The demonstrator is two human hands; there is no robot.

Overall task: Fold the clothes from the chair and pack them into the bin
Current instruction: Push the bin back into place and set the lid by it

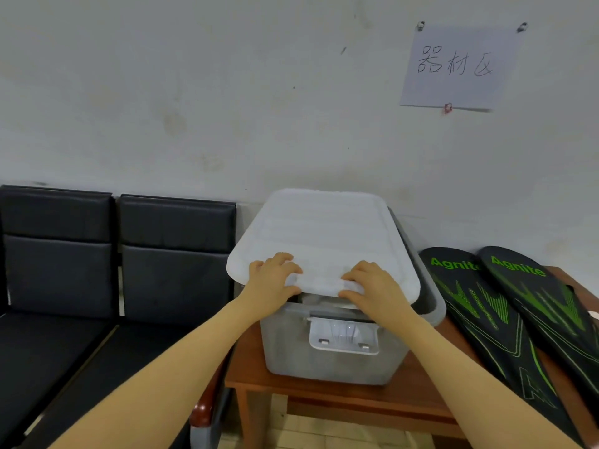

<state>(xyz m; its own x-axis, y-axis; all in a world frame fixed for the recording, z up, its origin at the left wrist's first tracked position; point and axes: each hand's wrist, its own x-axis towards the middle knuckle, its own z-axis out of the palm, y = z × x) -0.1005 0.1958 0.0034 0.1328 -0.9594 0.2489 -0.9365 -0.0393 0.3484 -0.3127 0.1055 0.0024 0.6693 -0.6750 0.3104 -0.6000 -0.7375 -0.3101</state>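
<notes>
Soft, even indoor light fills the view, with no visible lamp and no hard shadows. The white lid [324, 241] is the brightest thing, nearly washed out, its ridges faint. The black chairs [116, 254] at the left edge stay dark with a dull sheen. Focus is slightly soft all over. The wide lens bends the wall [227, 92] and stretches the forearms toward the bottom corners.

Translucent grey bin [337, 361] on the wooden table, white lid [324, 234] tilted over it, pale clothes [316, 299] inside.
</notes>
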